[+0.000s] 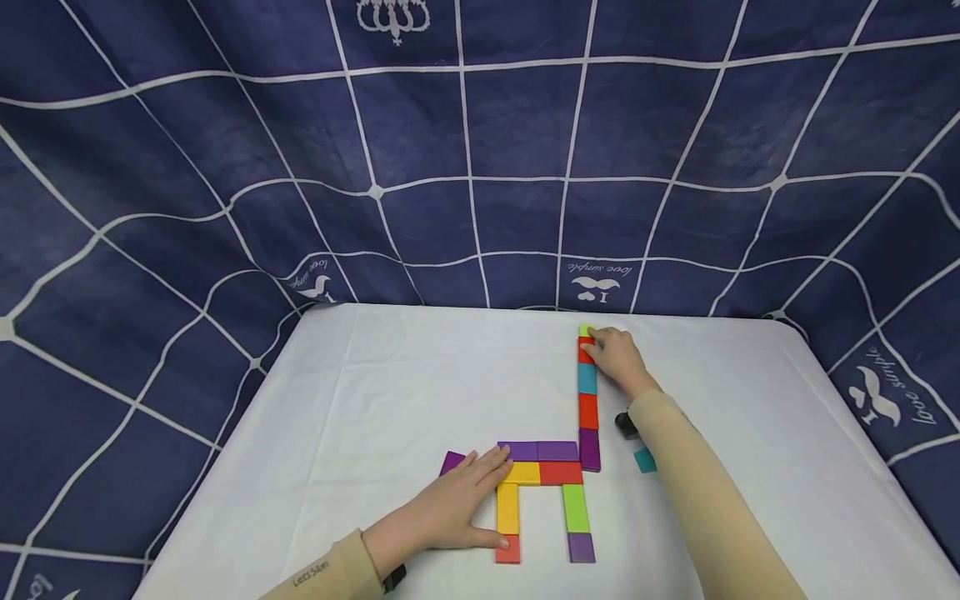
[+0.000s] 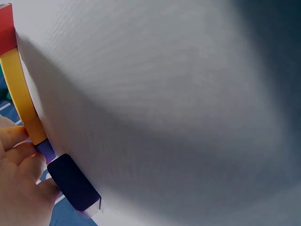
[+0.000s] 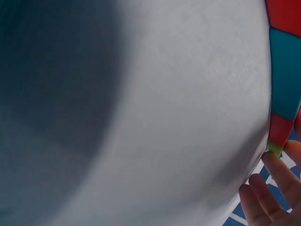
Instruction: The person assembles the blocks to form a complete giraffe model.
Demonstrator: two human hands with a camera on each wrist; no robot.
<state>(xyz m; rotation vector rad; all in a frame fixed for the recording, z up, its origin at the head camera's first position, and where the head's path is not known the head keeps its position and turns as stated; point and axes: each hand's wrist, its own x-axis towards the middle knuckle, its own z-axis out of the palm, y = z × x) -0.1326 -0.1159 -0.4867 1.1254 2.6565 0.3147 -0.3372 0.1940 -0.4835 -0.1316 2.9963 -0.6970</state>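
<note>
On the white table lies a figure of coloured flat blocks. My left hand [image 1: 461,500] rests over its left corner with straight fingers, fingertips at a purple block [image 1: 519,451] and a yellow block [image 1: 521,473]. Its thumb tip touches the red block [image 1: 507,555] at the foot of the left leg. My right hand [image 1: 619,360] is at the far end of the upright column, where finger and thumb pinch the lime green block [image 3: 274,148], beyond a red block [image 3: 282,129]. Below that come a teal block [image 1: 587,378], a red block [image 1: 588,411] and a dark purple block [image 1: 590,450].
A dark purple block [image 1: 451,462] lies partly hidden behind my left hand. Near my right forearm is a loose teal block [image 1: 644,460]. The right leg has a green block [image 1: 576,508] and a purple block [image 1: 581,547]. A blue checked curtain [image 1: 517,217] hangs behind the table.
</note>
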